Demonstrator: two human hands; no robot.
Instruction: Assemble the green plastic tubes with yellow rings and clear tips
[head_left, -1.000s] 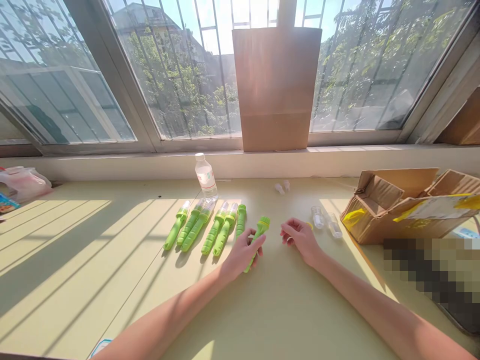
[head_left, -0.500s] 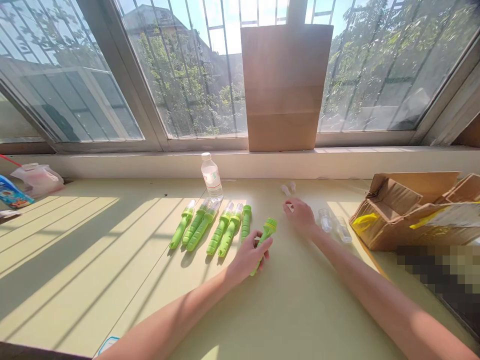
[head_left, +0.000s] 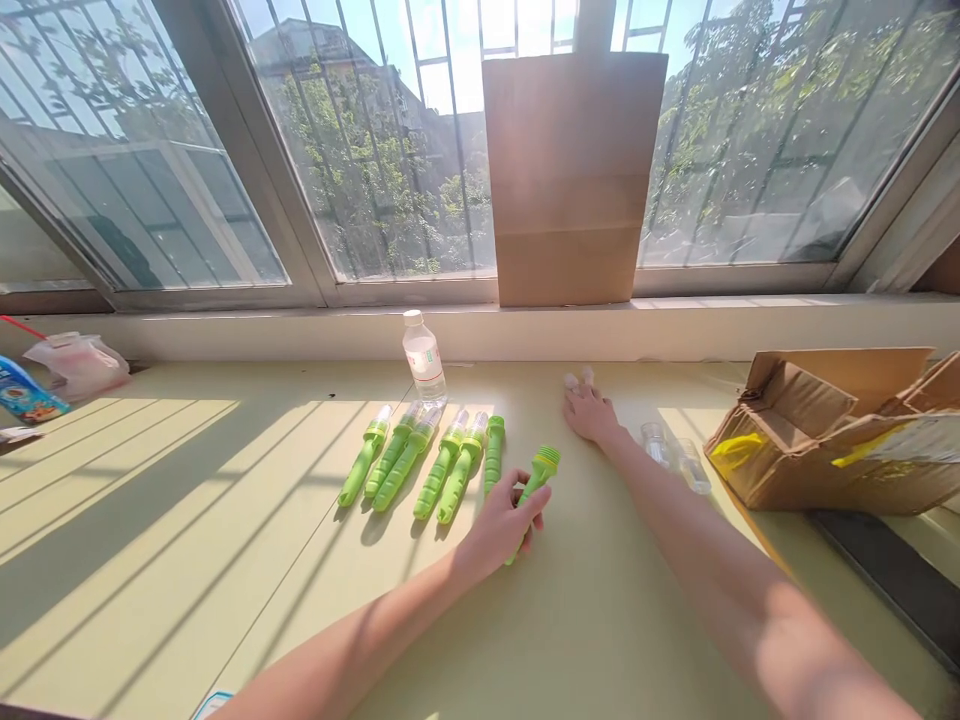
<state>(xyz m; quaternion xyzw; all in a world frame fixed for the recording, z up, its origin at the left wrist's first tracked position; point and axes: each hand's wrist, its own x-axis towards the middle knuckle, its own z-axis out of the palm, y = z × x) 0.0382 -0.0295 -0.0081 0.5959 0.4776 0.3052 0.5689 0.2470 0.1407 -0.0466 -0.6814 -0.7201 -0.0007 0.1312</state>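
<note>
Green plastic makes up the stick (head_left: 545,461) in the left hand (head_left: 510,525). Its fingers are curled snugly around the handle, with the ridged top poking up and leaning a bit to the right. This stick is near the middle of the counter (head_left: 187,560), and it has no clear cap on its top.

Over to the left, five capped sticks (head_left: 431,482) lie side by side, all with see-through caps on, so those look done. One bare stick (head_left: 493,445) lies between them and the left hand, and no see-through cap shows on it. That makes two sticks without caps. Two loose clear caps (head_left: 654,445) lie on the other side, beside the right arm, so the count matches.

The right hand (head_left: 590,412) reaches far out to two little white pieces (head_left: 571,382) near the back. Its fingers are right at them, but I can't tell if they pinch one or only touch. No white piece is on the held stick's top that I can see.

A water bottle (head_left: 426,360) stands behind the capped sticks, and a cardboard box (head_left: 810,470) sits at the right.
</note>
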